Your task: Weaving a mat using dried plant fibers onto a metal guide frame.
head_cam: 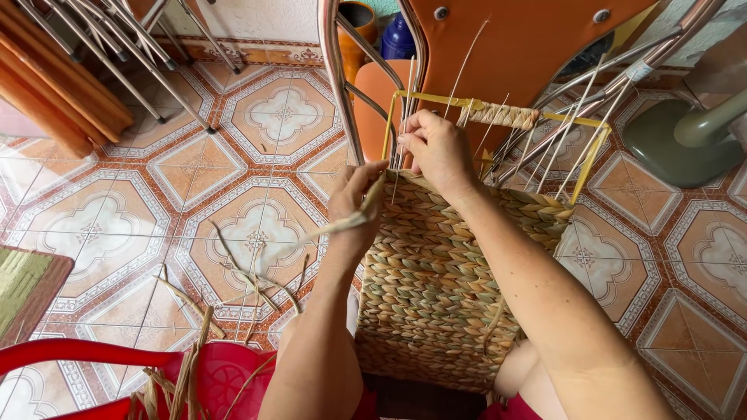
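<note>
A half-woven basket of pale green-tan straw rests on my lap, built on a yellow wire frame with thin upright ribs. My left hand pinches a straw strand at the basket's left edge, the strand trailing out to the left. My right hand grips the upright ribs at the top of the woven part, just below the frame's top bar, which is partly wrapped in straw.
Patterned orange floor tiles with loose straw scraps. An orange metal-legged chair stands just ahead. Folded metal chair legs top left, a green fan base right, a red plastic stool bottom left.
</note>
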